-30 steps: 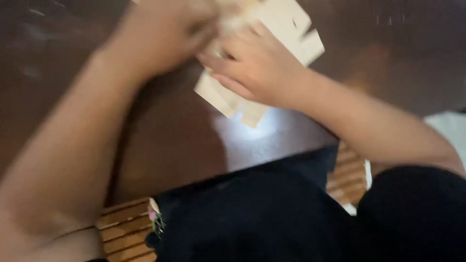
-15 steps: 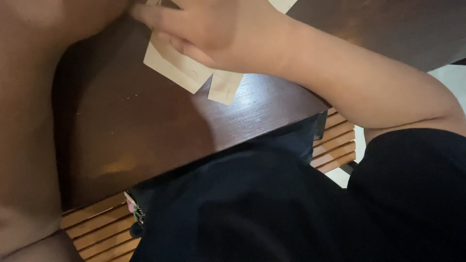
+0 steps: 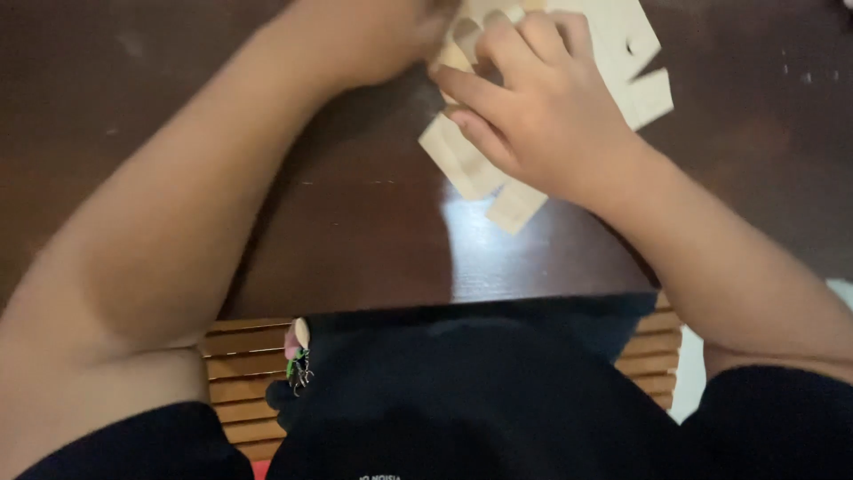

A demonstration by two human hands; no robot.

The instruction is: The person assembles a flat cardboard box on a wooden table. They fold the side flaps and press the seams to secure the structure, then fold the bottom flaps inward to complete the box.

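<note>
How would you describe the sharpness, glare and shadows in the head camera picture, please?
In the head view, the right hand and the pale flat wooden pieces under it look soft with slight motion blur; the left hand is cut off at the top edge. A bright glare patch sits on the dark glossy table just below the pieces, and the left forearm casts a soft shadow beside it.

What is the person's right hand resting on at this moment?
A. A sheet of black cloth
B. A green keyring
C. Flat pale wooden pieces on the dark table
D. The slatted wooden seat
C: the right hand lies over flat pale wooden pieces on the dark brown table, with the left hand at the same pieces.
</note>
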